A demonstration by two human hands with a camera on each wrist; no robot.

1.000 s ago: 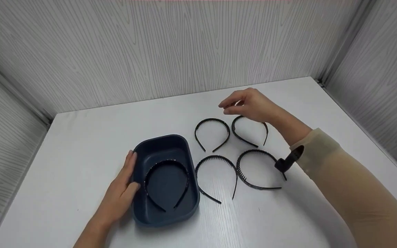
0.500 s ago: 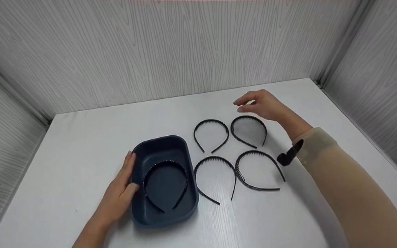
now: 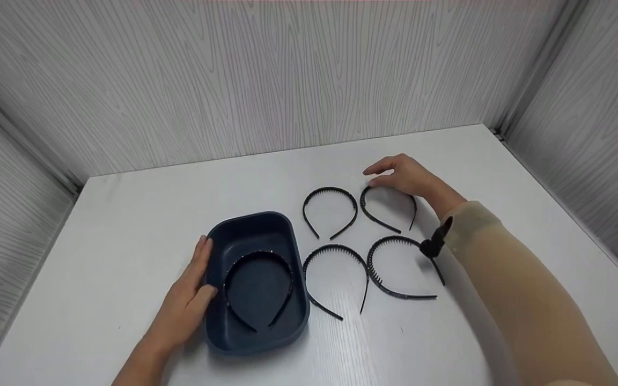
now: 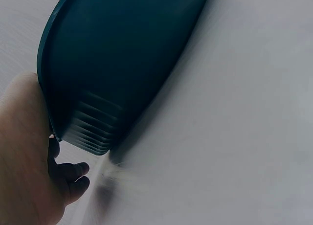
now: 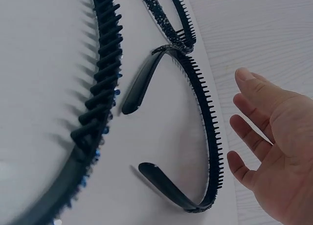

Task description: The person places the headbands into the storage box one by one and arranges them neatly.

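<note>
My left hand (image 3: 183, 300) holds the left wall of a dark blue plastic bin (image 3: 213, 338), its thumb over the rim. One black headband (image 3: 289, 268) lies inside. To the bin's right, several toothed black headbands lie flat: a far-left headband (image 3: 330, 188), a near-left headband (image 3: 336, 246) and a near-right headband (image 3: 395, 294), with small glittery beads showing in the right wrist view. My right hand (image 3: 403, 174) hovers over the arch of the far-right headband (image 3: 379, 221), thumb and fingers apart. In the right wrist view the fingers (image 5: 252, 137) stand beside that headband's toothed band (image 5: 212, 132), holding nothing.
Everything lies on a white table (image 3: 126, 241), enclosed by grey wood-grain panels (image 3: 287, 75) at the back and both sides. The right forearm, in a beige sleeve (image 3: 513, 289) with a black strap (image 3: 438, 238), passes over the near-right headband.
My right hand first shifted right and away from the table's middle, then came down and nearer to the far-right headband. The left hand and the bin have stayed put.
</note>
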